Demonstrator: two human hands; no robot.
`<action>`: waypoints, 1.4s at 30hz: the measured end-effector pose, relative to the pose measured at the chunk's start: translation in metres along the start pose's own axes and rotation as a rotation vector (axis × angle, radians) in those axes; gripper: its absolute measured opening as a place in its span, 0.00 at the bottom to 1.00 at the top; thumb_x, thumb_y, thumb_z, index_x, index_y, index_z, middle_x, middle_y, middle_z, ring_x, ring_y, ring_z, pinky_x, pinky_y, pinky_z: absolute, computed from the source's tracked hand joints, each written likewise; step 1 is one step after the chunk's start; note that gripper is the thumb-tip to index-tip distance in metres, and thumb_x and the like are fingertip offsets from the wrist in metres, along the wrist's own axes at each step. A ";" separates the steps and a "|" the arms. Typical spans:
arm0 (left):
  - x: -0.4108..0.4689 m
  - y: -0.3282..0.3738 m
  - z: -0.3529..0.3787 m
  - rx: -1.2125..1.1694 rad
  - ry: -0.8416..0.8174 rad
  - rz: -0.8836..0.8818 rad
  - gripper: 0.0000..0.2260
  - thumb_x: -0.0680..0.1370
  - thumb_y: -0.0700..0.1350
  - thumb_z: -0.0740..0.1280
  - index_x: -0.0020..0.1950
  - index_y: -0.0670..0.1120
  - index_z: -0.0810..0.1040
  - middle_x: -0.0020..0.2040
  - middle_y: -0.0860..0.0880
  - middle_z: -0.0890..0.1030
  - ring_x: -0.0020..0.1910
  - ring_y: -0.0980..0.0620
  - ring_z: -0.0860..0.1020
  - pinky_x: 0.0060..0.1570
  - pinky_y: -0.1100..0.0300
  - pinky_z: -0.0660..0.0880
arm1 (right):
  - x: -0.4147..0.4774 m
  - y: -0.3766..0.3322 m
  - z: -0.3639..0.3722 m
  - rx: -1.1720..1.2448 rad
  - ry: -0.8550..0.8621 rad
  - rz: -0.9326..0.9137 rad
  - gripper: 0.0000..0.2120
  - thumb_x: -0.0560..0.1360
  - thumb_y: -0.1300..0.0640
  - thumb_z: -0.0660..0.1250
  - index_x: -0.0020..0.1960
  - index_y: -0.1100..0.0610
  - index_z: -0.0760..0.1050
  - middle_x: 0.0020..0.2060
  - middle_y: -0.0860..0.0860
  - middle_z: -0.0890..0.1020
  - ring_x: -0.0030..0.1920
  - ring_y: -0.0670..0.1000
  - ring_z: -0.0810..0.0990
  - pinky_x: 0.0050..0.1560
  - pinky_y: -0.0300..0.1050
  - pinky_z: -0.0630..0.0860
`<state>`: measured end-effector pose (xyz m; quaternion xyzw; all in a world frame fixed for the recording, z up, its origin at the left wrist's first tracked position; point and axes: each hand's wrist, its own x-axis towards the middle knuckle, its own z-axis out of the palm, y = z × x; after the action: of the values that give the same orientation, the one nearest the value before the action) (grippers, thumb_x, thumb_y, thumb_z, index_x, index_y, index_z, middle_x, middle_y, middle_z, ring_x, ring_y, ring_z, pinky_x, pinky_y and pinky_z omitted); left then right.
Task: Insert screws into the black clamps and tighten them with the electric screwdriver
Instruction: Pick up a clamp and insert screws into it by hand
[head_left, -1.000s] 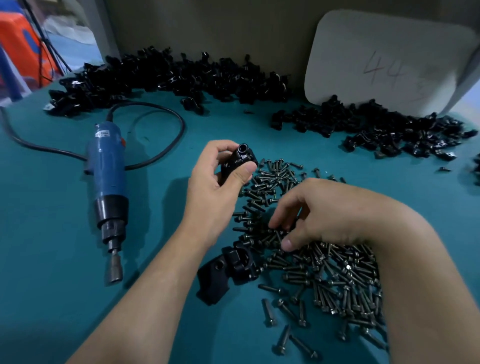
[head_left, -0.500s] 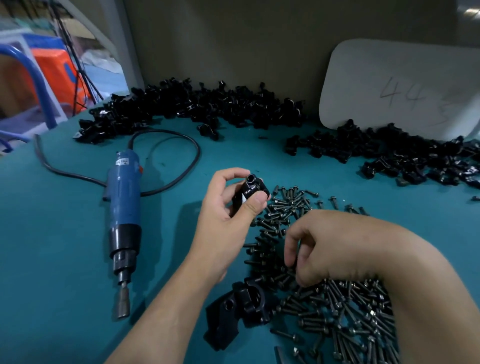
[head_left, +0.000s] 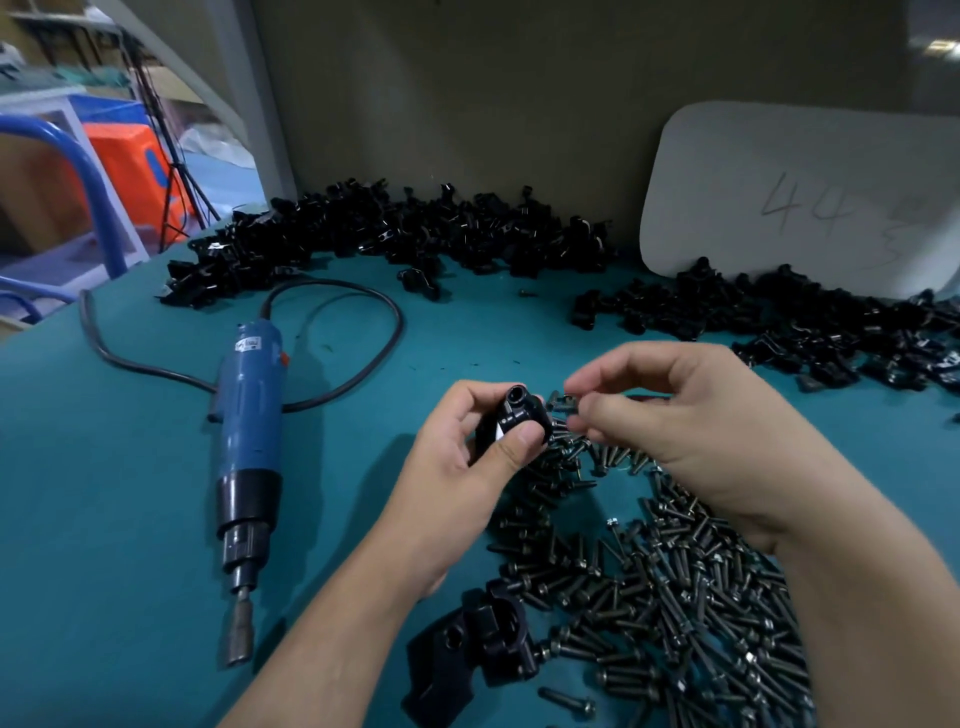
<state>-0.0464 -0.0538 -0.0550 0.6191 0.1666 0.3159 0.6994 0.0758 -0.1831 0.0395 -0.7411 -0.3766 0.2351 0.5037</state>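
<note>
While the left hand (head_left: 462, 467) grips a small black plastic clamp (head_left: 522, 415) above the teal table mat (head_left: 104, 519), right hand (head_left: 701, 431) pinches a short dark metal screw (head_left: 562, 401) just beside it, blue corded electric screwdriver (head_left: 249, 415) lying apart at left, loose dark screw pile (head_left: 675, 597) beneath.

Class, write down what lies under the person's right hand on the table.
Loose black screws lie spread on the teal table below the right hand. The hand and forearm cover part of the pile, so its extent there is hidden.
</note>
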 end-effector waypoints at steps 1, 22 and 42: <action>0.000 0.000 0.000 0.008 -0.009 -0.002 0.14 0.75 0.45 0.72 0.59 0.45 0.78 0.56 0.43 0.85 0.59 0.43 0.83 0.68 0.40 0.75 | 0.001 0.001 0.002 0.029 0.019 -0.021 0.07 0.74 0.63 0.74 0.45 0.51 0.85 0.42 0.49 0.88 0.42 0.52 0.88 0.56 0.53 0.82; -0.004 0.008 0.000 0.070 -0.029 -0.009 0.11 0.79 0.34 0.72 0.60 0.42 0.77 0.58 0.44 0.84 0.59 0.50 0.82 0.63 0.56 0.78 | 0.006 0.010 0.013 -0.080 0.061 -0.028 0.04 0.75 0.56 0.76 0.45 0.50 0.82 0.36 0.48 0.87 0.38 0.48 0.87 0.46 0.45 0.82; -0.005 0.006 0.001 0.044 -0.027 0.006 0.14 0.74 0.45 0.72 0.59 0.46 0.78 0.57 0.44 0.84 0.60 0.45 0.82 0.64 0.51 0.78 | 0.009 0.017 0.015 -0.295 0.036 -0.053 0.10 0.80 0.50 0.69 0.40 0.49 0.83 0.34 0.43 0.86 0.37 0.41 0.85 0.49 0.46 0.82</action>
<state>-0.0511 -0.0577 -0.0498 0.6389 0.1623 0.3059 0.6870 0.0760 -0.1710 0.0185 -0.8008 -0.4174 0.1508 0.4021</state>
